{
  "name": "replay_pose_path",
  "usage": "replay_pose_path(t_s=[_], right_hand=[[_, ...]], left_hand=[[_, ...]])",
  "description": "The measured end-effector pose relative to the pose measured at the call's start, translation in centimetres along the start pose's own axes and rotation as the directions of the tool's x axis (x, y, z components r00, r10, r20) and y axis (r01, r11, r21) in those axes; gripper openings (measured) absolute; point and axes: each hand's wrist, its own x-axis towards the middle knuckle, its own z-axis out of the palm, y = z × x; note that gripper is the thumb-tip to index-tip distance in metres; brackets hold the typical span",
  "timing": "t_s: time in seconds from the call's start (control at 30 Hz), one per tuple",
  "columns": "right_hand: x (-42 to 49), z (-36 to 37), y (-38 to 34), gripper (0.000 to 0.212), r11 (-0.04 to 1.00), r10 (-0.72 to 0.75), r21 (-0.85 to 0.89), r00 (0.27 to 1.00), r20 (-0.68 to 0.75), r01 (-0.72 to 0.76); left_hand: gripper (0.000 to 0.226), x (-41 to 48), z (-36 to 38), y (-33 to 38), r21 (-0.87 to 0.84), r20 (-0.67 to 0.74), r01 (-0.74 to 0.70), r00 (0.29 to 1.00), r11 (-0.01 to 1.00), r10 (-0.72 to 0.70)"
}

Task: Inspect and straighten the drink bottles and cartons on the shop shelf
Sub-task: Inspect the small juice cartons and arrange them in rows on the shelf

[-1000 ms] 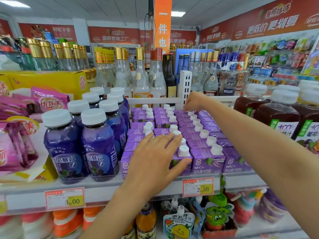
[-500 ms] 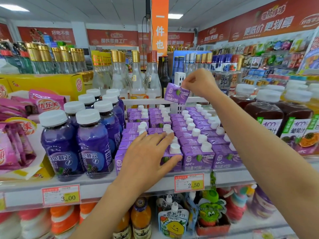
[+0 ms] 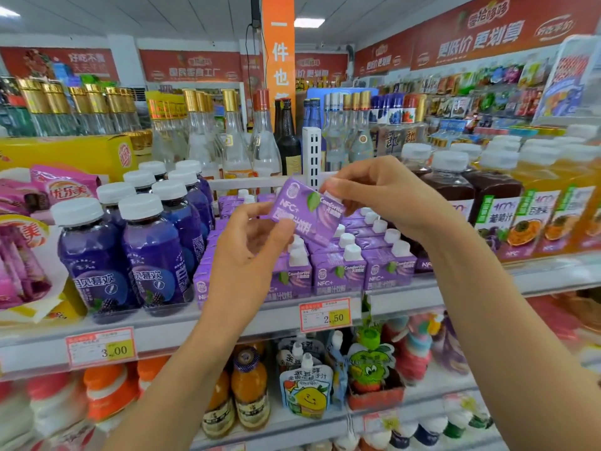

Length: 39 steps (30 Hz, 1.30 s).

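Your left hand [image 3: 250,255]: fingers and thumb curl onto the lower left edge of a purple carton [image 3: 309,211] and grip it.
Your right hand [image 3: 383,196]: pinches the same carton at its capped upper right end.
Carton: tilted, held up between your hands, above the rows of cartons [image 3: 338,271].
Rows of cartons: upright on the shelf [image 3: 227,323], white caps up, front ones above the price tag [image 3: 325,315].
Neighbours: purple bottles [image 3: 153,252] just left of the rows, dark juice bottles [image 3: 452,183] just right.
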Motion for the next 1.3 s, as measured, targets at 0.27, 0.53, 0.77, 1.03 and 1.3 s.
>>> replay_pose_path(t_s=[0.27,0.53,0.77,1.03,1.3], right_hand=[[-6.4,1.6,1.7,0.024,0.928,-0.208,0.335,0.972,0.107,0.161],[-8.0,2.1,0.7,0.018,0.917,-0.148,0.358,0.984,-0.102,0.175],[-9.7,2.1,0.5,0.032,0.949,-0.129,0.287,0.991,-0.026,0.131],[-10.6,3.2,2.5,0.020,0.861,0.031,0.506,0.987,-0.156,0.053],[-11.9,3.5,4.1,0.046,0.832,-0.005,0.555,1.000,-0.012,0.011]], left_hand=[[0.040,-2.1,-0.9,0.2,-0.187,0.094,0.180,0.982,0.966,-0.165],[0.052,-4.9,0.1,0.7,0.058,0.275,-0.032,0.961,0.998,0.015],[0.041,-5.4,0.9,2.3,-0.163,0.245,0.185,0.959,0.969,-0.142],[0.079,-5.5,0.5,2.3,-0.228,0.271,0.331,0.925,0.916,-0.267],[0.040,-5.5,-0.2,2.8,0.100,0.188,-0.032,0.982,0.994,0.012]])
